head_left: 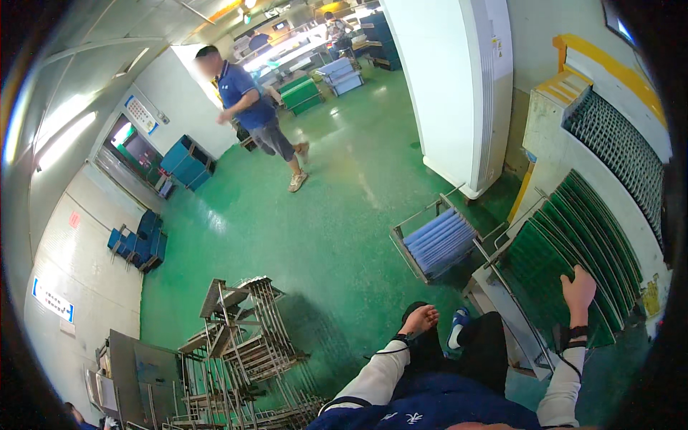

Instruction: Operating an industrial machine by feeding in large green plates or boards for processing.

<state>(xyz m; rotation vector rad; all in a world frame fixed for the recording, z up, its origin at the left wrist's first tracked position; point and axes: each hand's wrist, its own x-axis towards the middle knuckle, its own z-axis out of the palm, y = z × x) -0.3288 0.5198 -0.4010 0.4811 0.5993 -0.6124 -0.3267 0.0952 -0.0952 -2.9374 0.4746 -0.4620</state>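
My right hand [579, 290] is at the edge of a green panel [537, 261], its thumb and fingers closed on the edge. The panel is one of several thin, dark green sheets standing on edge in a fanned row [598, 215] at my right. They rest in a metal-framed rack [512, 315]. My left hand [419, 320] hovers over my knee with its fingers loosely bent and apart, and nothing shows in it. Both wrists wear dark bands.
A wire-framed bin of blue-violet sheets [441, 240] stands ahead of the rack. Beyond it rises a tall white cabinet [455, 93]. At the right is a machine with a mesh-like bed [620, 143]. Metal frames [240, 330] are stacked at lower left. A person [251, 107] walks across the green floor.
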